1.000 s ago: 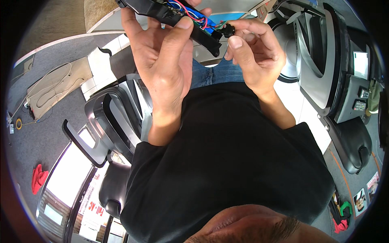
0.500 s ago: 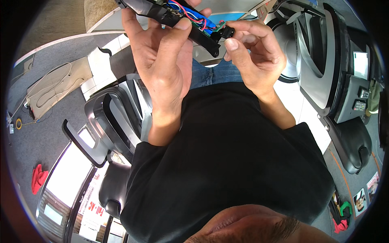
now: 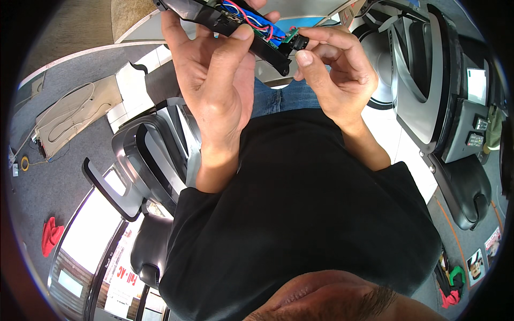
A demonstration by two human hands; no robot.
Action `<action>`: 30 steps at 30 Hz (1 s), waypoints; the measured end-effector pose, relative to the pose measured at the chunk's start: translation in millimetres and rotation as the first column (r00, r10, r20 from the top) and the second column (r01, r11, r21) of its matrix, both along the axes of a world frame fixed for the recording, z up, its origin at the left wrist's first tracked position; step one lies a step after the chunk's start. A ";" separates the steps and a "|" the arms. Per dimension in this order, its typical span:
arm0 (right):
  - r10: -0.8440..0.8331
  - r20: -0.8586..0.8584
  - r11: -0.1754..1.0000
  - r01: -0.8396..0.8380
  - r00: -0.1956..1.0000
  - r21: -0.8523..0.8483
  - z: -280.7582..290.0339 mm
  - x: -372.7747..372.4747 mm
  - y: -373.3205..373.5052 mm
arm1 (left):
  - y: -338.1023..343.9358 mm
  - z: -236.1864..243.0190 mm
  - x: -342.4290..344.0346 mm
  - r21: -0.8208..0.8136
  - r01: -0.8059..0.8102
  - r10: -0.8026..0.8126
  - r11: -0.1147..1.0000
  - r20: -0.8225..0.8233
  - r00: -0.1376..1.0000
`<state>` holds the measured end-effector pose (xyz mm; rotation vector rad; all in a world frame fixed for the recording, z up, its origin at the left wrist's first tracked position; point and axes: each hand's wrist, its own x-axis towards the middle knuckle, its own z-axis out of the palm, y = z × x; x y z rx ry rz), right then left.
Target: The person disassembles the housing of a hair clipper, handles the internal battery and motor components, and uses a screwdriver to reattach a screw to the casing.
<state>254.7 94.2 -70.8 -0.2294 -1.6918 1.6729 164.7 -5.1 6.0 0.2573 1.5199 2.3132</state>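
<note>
At the top of the view, my left hand (image 3: 217,80) is wrapped round a long black plastic casing (image 3: 262,52), its thumb pressing on the near edge. The casing lies open and tilts down to the right. Inside it sit a blue wrapped block (image 3: 257,24), red and white wires, and bits of green circuit board. At the casing's right end, my right hand (image 3: 340,69) pinches a small black connector piece (image 3: 300,43) between thumb and forefinger. A small green circuit board (image 3: 290,35) is joined to that piece. The casing's upper end runs out of view.
A pale table (image 3: 292,9) is beyond my hands. Black and grey chairs stand at the left (image 3: 155,155) and right (image 3: 423,80). Cables lie on a tan board (image 3: 80,115) at the left, and a red cloth (image 3: 51,235) is on the grey floor.
The black connector piece in my right hand has turned slightly, and more of the small green board shows. My left hand and the casing have hardly moved.
</note>
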 end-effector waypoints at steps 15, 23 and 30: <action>-0.012 -0.048 0.998 0.015 0.999 0.065 1.1 -1.7 1.4 | -20.0 -30.5 -13.9 0.483 0.149 -0.188 0.863 0.032 0.982; -0.011 -0.032 0.999 0.012 0.999 0.031 1.8 0.1 1.3 | -17.3 -31.5 -13.2 0.477 0.128 -0.175 0.869 0.054 0.983; 0.016 -0.032 0.998 -0.013 0.999 0.065 3.3 -0.2 2.1 | -16.5 -33.8 -14.7 0.499 0.129 -0.186 0.857 0.065 0.980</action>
